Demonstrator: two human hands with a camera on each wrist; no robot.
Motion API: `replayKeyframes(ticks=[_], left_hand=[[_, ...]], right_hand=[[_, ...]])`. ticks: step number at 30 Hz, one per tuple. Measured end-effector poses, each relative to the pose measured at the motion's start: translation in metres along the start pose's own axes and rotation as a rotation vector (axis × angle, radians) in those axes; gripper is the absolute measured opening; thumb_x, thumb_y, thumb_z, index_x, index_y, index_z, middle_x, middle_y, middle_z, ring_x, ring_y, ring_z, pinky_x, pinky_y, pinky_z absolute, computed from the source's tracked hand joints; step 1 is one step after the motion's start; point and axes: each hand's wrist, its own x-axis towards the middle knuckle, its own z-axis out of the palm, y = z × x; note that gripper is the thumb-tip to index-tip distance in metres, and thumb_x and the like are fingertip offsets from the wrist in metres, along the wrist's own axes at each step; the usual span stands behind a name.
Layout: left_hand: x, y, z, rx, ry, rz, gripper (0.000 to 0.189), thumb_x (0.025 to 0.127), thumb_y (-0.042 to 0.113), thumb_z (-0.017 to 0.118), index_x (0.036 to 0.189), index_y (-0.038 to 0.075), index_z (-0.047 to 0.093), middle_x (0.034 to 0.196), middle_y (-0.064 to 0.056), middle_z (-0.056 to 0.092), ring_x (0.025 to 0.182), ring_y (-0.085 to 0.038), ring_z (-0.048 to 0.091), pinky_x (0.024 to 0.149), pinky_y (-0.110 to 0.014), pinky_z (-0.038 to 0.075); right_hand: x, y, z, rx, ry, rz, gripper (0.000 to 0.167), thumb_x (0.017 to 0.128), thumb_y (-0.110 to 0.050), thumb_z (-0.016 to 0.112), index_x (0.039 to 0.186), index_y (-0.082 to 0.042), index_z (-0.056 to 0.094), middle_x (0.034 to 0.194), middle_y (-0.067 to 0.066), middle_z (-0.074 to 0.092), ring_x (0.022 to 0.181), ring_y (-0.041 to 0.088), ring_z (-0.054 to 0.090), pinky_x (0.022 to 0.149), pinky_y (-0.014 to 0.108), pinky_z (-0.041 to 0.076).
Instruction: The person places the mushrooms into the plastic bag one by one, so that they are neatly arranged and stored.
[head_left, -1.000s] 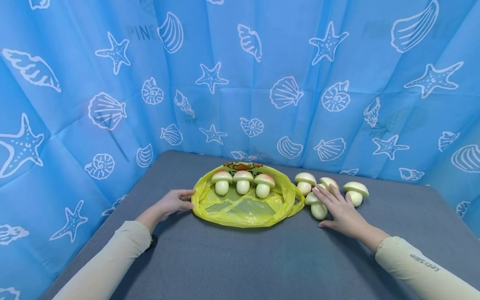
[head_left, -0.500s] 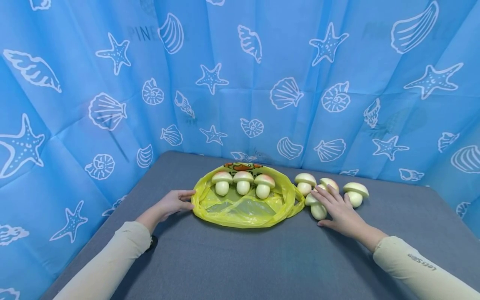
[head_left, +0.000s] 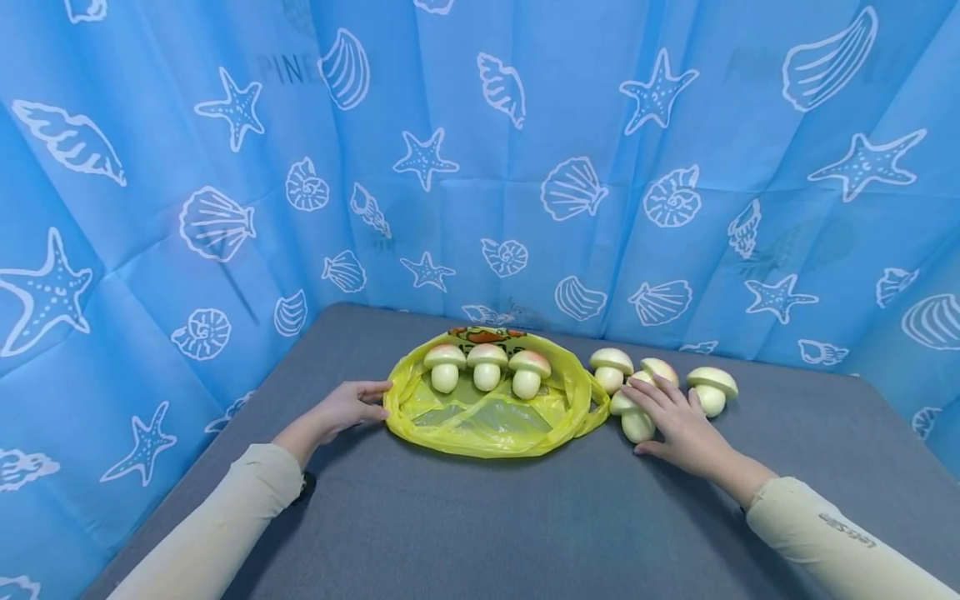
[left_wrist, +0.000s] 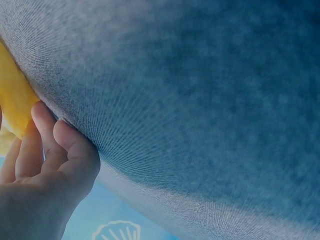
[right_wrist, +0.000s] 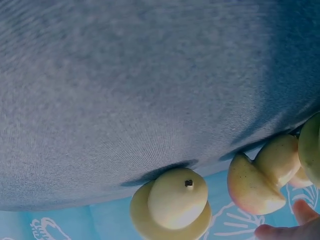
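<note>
A yellow plastic bag (head_left: pixel 487 446) lies spread on the grey table with its mouth facing the head camera. Several pale mushroom-shaped pieces with pink-tinged caps are here; three of them, such as the middle mushroom (head_left: pixel 487 367), stand in a row inside the bag. At the bag's left rim my left hand (head_left: pixel 337 412) pinches the plastic edge with its fingertips. My right hand (head_left: pixel 678 429) spreads over the mushrooms to the right, fingers extended, its thumb beside the stem of the front mushroom (head_left: pixel 636 417). The fingers partly hide a mushroom (head_left: pixel 660 367) behind.
One mushroom (head_left: pixel 611 367) stands beside the bag's right handle loop, and another mushroom (head_left: pixel 712 390) stands right of my right hand. A blue curtain (head_left: pixel 480 167) printed with shells and starfish hangs along the back and sides of the grey table (head_left: pixel 487 533).
My right hand has shifted very slightly left at the front mushroom. The left hand, the bag and the mushrooms stay where they were.
</note>
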Motion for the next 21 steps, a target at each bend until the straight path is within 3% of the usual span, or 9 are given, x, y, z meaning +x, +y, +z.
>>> replayKeyframes(ticks=[11, 21], left_hand=[[0.0, -0.001, 0.0, -0.012, -0.014, 0.012, 0.06, 0.093, 0.009, 0.065, 0.146, -0.001, 0.04, 0.149, -0.025, 0.037, 0.137, -0.041, 0.034, 0.105, -0.059, 0.033], [0.001, -0.001, -0.002, -0.011, -0.018, 0.01, 0.059, 0.093, 0.01, 0.065, 0.146, 0.0, 0.04, 0.148, -0.025, 0.038, 0.137, -0.041, 0.034, 0.105, -0.059, 0.032]], right_hand=[[0.002, -0.007, -0.01, 0.073, -0.048, 0.072, 0.085, 0.068, -0.016, 0.088, 0.139, 0.0, 0.045, 0.141, 0.023, 0.044, 0.125, 0.051, 0.039, 0.089, 0.08, 0.023], [0.006, -0.016, -0.022, 0.118, -0.025, 0.078, 0.086, 0.068, -0.016, 0.089, 0.139, 0.003, 0.045, 0.139, 0.026, 0.046, 0.125, 0.049, 0.041, 0.086, 0.074, 0.033]])
